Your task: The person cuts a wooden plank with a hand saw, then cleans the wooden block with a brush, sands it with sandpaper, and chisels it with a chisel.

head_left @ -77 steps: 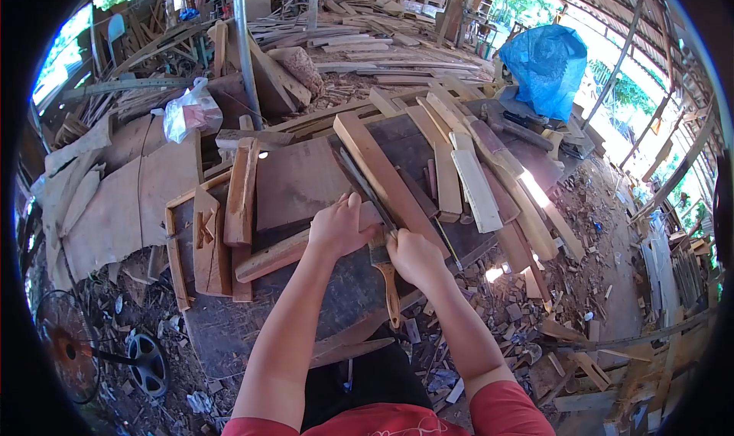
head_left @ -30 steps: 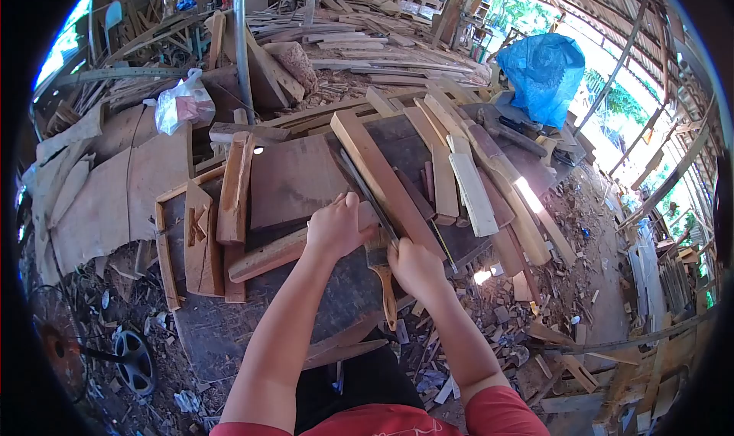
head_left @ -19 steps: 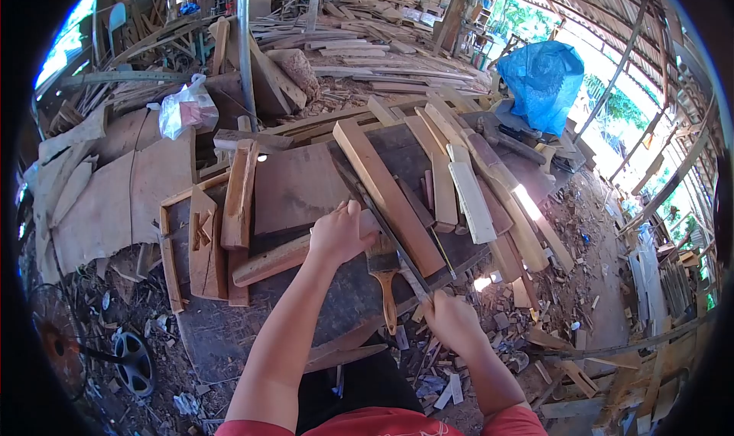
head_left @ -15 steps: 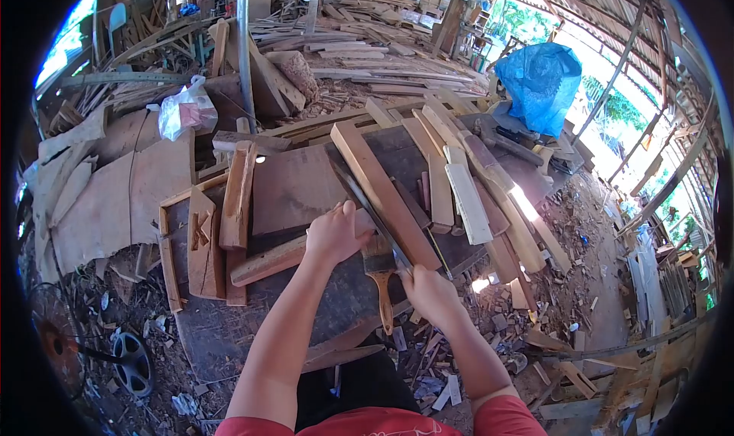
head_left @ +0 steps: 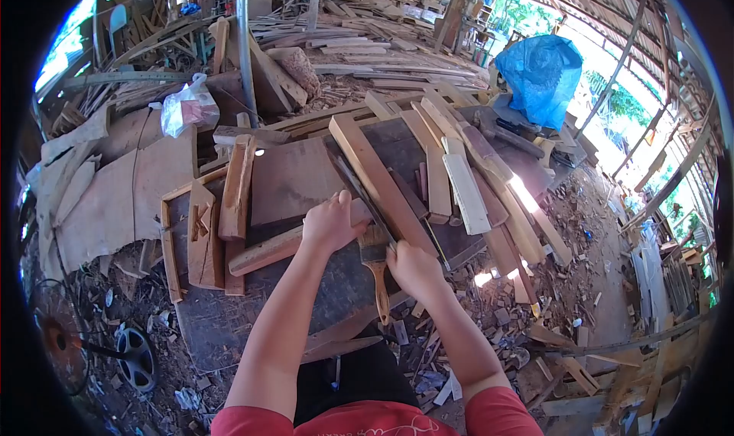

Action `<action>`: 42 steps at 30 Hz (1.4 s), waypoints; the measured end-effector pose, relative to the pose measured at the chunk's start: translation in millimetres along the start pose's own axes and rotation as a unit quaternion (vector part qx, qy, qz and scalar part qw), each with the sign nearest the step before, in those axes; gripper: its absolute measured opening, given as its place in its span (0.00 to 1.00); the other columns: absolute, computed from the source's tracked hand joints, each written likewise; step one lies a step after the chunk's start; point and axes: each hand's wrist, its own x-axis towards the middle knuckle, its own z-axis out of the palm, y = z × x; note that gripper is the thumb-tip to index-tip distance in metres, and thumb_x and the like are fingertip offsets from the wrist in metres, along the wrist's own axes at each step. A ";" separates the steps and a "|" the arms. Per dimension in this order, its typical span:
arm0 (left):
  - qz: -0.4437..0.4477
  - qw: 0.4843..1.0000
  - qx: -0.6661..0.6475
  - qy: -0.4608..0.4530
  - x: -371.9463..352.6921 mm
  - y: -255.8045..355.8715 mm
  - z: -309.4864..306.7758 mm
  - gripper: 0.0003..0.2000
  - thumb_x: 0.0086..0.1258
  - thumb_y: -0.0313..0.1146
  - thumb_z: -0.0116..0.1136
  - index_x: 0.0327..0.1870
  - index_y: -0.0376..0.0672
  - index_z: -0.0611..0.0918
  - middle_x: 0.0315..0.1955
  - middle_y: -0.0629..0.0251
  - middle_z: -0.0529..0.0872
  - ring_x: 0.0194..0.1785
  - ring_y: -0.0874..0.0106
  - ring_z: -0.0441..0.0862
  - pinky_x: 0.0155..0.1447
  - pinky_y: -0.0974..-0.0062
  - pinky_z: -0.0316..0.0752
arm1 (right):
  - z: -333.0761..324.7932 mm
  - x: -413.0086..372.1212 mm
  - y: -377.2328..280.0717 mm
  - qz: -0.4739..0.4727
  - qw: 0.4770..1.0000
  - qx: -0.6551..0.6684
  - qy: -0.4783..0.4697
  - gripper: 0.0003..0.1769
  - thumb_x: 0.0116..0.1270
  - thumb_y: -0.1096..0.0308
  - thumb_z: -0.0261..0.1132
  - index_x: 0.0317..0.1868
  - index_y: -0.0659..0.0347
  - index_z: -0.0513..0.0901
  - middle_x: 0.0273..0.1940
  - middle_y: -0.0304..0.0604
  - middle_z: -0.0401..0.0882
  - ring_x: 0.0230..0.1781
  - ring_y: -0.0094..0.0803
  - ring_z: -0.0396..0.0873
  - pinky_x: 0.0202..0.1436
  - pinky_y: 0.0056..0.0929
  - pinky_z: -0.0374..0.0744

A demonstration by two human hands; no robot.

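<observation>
My left hand (head_left: 330, 220) is closed over the far end of a squared wooden block (head_left: 267, 250) that lies slantwise on the dark workbench. In my right hand (head_left: 417, 268) is the near end of a long, narrow, dark strip-like tool (head_left: 359, 189); its exact kind does not show. The tool runs away from me, close along the left side of a thick reddish-brown beam (head_left: 382, 188). Between my hands lies a wide paintbrush (head_left: 378, 272), its wooden handle pointing toward me.
Carved and grooved wood pieces (head_left: 205, 241) lie on the bench's left. Several boards and a pale strip (head_left: 465, 184) lie on the right. A blue plastic bag (head_left: 539, 81) stands at back right, a white bag (head_left: 189, 107) at back left. Wood scraps cover the ground; a fan (head_left: 61, 337) is at lower left.
My right hand has moved left and slightly away from me with the dark tool. My left hand stays on the block, its fingers shifted slightly. The view has shifted a little.
</observation>
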 end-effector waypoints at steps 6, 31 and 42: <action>-0.002 1.000 -0.004 -0.014 -1.1 1.1 -0.6 0.26 0.53 0.50 0.61 0.42 0.37 0.70 0.41 0.53 0.81 0.45 0.59 0.80 0.46 0.65 0.77 | -18.9 -69.4 27.6 0.029 0.995 -0.065 -0.065 0.17 0.66 0.57 0.49 0.34 0.65 0.73 0.26 0.58 0.79 0.31 0.53 0.79 0.36 0.48 0.76; -0.009 1.000 -0.006 -0.018 0.5 1.5 -5.0 0.26 0.53 0.51 0.61 0.43 0.39 0.70 0.41 0.55 0.81 0.46 0.59 0.80 0.46 0.64 0.77 | -7.9 -74.7 34.6 0.008 0.999 -0.019 -0.029 0.19 0.68 0.55 0.48 0.35 0.65 0.73 0.26 0.58 0.79 0.30 0.56 0.79 0.41 0.50 0.76; -0.017 1.000 -0.023 -0.002 -0.3 5.4 -3.7 0.27 0.53 0.51 0.61 0.44 0.38 0.70 0.41 0.53 0.81 0.46 0.57 0.80 0.46 0.62 0.76 | -28.2 -159.6 98.6 0.104 0.992 0.071 -0.027 0.22 0.67 0.52 0.51 0.30 0.66 0.72 0.25 0.60 0.77 0.31 0.59 0.76 0.35 0.51 0.72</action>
